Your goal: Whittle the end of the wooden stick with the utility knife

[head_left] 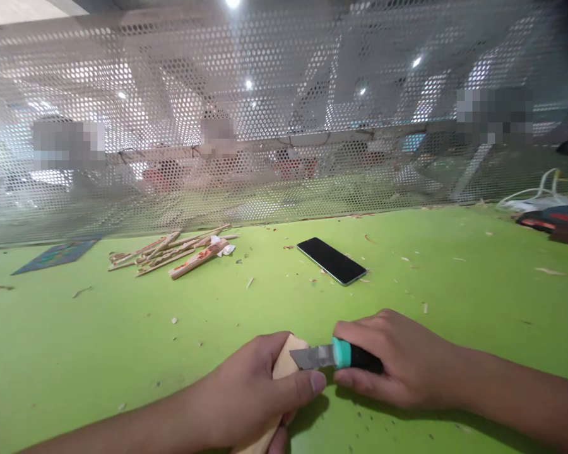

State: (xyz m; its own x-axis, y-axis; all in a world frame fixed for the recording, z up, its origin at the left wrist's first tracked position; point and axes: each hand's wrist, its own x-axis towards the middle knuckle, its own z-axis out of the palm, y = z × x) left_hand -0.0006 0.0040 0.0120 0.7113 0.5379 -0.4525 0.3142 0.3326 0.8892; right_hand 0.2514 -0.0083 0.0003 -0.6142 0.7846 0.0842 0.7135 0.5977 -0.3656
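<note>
My left hand [260,384] is wrapped round a pale piece of wood [286,364], its upper end showing between thumb and fingers. The lower part of the wood runs down out of the picture below the palm. In my right hand [397,366] is a utility knife [341,353] with a black and teal handle. Its metal blade points left, and the tip lies over the top end of the wood, just above my left thumb. Whether the edge is biting into the wood, I cannot tell.
Beyond the hands lies a black-screened phone [334,260]. Several wood sticks [184,249] are piled at back left, beside a dark flat sheet [57,255]. Shavings dot the green table [208,315]. A perforated metal screen [265,113] borders the back; red-and-dark items [558,221] and a white cable sit right.
</note>
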